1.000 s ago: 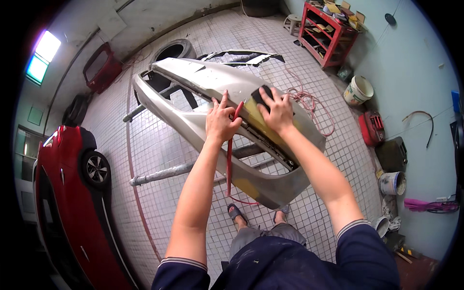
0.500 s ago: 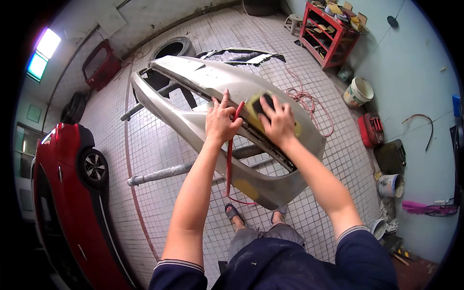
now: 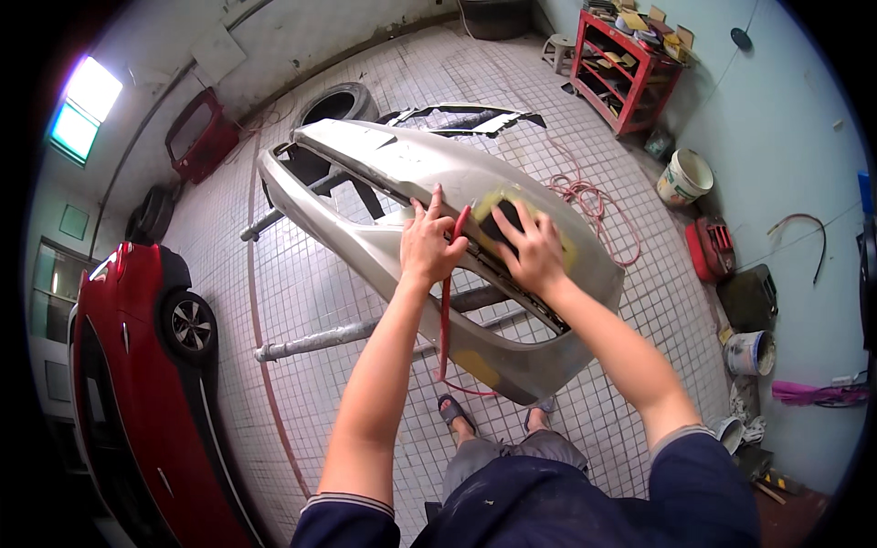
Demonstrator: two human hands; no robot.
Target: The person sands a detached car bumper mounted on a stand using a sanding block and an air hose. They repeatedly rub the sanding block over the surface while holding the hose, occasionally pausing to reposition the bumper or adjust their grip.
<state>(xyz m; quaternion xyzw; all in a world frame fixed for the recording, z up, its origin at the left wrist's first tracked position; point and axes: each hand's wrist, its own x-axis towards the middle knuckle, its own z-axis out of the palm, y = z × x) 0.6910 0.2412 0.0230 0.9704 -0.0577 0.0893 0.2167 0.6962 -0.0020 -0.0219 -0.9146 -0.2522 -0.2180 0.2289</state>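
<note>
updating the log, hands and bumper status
Left hand on bumper cover; right hand holds black sanding block on its yellowish patch. Red hose at left thumb, tip near patch.

Smooth, softly glossy bumper [image 3: 461,173]

Fingers of the right grip [image 3: 533,251] cover part of the black pad [image 3: 501,222], hiding its underside and full outline. The left grip [image 3: 427,247] hides a short stretch of the red hose [image 3: 445,329]; whether the thumb pinches it cannot be told. Both forearms block parts of the pale car panel [image 3: 420,160], and a metal bar [image 3: 315,342] disappears beneath it. The upper edge crops the dark tub [image 3: 496,18]. Pieces on the red rack [image 3: 619,87] are too small to identify. The lower edge cuts off the red car [image 3: 151,411].
</note>
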